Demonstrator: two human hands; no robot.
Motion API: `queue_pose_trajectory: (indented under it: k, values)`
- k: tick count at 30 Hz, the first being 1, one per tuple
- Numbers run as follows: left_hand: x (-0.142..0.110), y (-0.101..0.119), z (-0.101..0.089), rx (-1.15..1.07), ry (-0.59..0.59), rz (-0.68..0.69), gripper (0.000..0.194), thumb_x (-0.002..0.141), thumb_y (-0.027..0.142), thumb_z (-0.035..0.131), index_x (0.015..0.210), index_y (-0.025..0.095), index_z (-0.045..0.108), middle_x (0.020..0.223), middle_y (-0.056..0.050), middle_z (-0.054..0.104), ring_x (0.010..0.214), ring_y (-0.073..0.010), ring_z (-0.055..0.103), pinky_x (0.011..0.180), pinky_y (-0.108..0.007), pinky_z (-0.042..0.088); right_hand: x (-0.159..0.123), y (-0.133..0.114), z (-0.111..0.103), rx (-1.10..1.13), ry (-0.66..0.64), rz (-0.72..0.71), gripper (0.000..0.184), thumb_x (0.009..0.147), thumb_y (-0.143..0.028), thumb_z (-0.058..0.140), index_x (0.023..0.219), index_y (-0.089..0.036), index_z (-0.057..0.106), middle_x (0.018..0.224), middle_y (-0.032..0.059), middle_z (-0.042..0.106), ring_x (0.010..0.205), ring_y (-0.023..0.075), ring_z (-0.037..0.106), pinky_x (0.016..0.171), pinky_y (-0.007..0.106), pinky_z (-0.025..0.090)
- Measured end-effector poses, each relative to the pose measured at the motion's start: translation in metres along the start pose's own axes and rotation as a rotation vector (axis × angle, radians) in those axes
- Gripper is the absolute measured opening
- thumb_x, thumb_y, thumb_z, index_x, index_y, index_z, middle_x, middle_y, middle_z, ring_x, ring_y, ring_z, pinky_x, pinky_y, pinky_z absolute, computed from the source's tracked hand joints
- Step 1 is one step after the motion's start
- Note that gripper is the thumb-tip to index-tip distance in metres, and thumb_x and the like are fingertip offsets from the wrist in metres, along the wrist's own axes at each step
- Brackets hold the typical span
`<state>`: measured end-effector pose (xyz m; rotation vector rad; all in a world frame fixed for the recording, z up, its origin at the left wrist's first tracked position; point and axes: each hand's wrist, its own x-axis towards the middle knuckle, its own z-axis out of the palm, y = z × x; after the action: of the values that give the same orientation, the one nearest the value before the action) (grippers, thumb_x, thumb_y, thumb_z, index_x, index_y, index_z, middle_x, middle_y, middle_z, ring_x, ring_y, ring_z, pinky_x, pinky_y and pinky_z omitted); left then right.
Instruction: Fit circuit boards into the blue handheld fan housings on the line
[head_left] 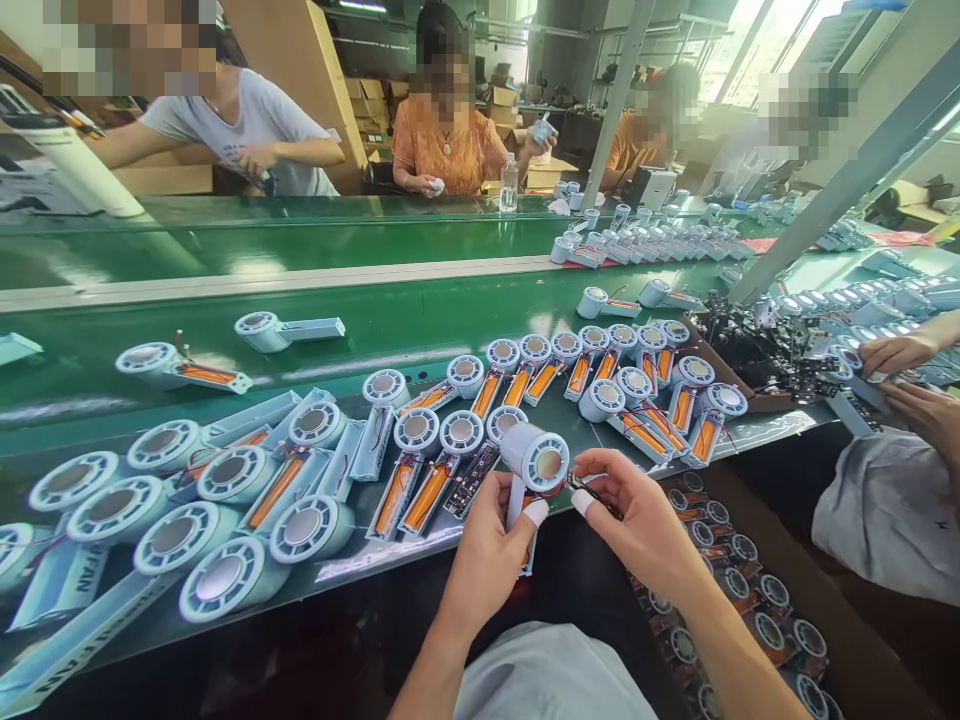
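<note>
My left hand (491, 545) is closed around the handle of a pale blue handheld fan (535, 457), its round head tilted toward me with a silver disc in the middle. Just right of the head, my right hand (626, 510) pinches a thin dark circuit board (592, 487), partly hidden by the fingers. Red wires run near the fan head between both hands. Behind my left hand, another circuit board (472, 478) lies on a fan handle on the bench. White covers sit on both thumbs.
Rows of open fans (439, 430) with orange batteries cover the green bench (420, 300). A box of dark circuit boards (757, 350) stands right, near a co-worker's hands (911, 370). More fans fill a carton (720, 600) below. Co-workers sit opposite; a slanted post (810, 165) rises at right.
</note>
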<state>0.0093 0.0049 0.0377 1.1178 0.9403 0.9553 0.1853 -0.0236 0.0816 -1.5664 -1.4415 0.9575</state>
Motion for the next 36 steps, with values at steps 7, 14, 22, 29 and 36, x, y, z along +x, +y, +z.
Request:
queue_pose_trajectory:
  k: [7, 14, 22, 29, 36]
  values:
    - [0.000, 0.002, 0.002, 0.055, -0.011, 0.014, 0.023, 0.089, 0.036, 0.061, 0.105, 0.020, 0.055, 0.106, -0.008, 0.068, 0.099, -0.0238, 0.064, 0.092, -0.038, 0.047, 0.001, -0.012, -0.013, -0.604, -0.145, -0.209, 0.023, 0.097, -0.022, 0.045, 0.099, -0.025, 0.068, 0.088, 0.0048, 0.073, 0.080, 0.0221, 0.066, 0.071, 0.032, 0.045]
    - [-0.004, 0.003, 0.009, 0.003, 0.009, -0.002, 0.027, 0.089, 0.040, 0.060, 0.106, 0.020, 0.056, 0.100, -0.005, 0.067, 0.092, -0.0221, 0.061, 0.087, -0.035, 0.047, -0.006, -0.032, -0.024, -0.747, -0.528, -0.310, 0.023, 0.085, -0.020, 0.066, 0.107, -0.024, 0.069, 0.102, 0.0070, 0.073, 0.088, 0.0250, 0.067, 0.072, 0.031, 0.044]
    - [-0.007, 0.017, 0.016, -0.219, -0.012, -0.135, 0.012, 0.080, 0.031, 0.060, 0.086, 0.021, 0.058, 0.089, -0.002, 0.069, 0.077, -0.0169, 0.060, 0.065, -0.025, 0.044, -0.008, -0.026, 0.000, -0.212, -0.464, -0.258, 0.021, 0.096, -0.024, 0.055, 0.078, -0.021, 0.066, 0.070, -0.0003, 0.064, 0.064, 0.0135, 0.053, 0.063, 0.025, 0.040]
    - [-0.006, 0.015, 0.018, -0.475, -0.044, -0.212, 0.027, 0.082, 0.041, 0.058, 0.098, 0.019, 0.062, 0.098, -0.004, 0.071, 0.091, -0.0223, 0.065, 0.073, -0.029, 0.050, -0.014, -0.001, 0.026, 0.238, -0.179, 0.066, 0.050, 0.091, -0.058, 0.057, 0.062, -0.019, 0.047, 0.053, -0.0058, 0.041, 0.047, 0.0076, 0.033, 0.045, 0.022, 0.027]
    - [-0.012, 0.014, 0.017, -0.290, -0.136, -0.042, 0.035, 0.088, 0.034, 0.065, 0.119, 0.020, 0.057, 0.123, -0.007, 0.067, 0.114, -0.0248, 0.061, 0.099, -0.034, 0.047, -0.013, 0.005, 0.035, 0.605, -0.073, 0.214, 0.051, 0.083, -0.062, 0.067, 0.064, -0.019, 0.049, 0.051, -0.0077, 0.037, 0.042, 0.0044, 0.025, 0.037, 0.019, 0.021]
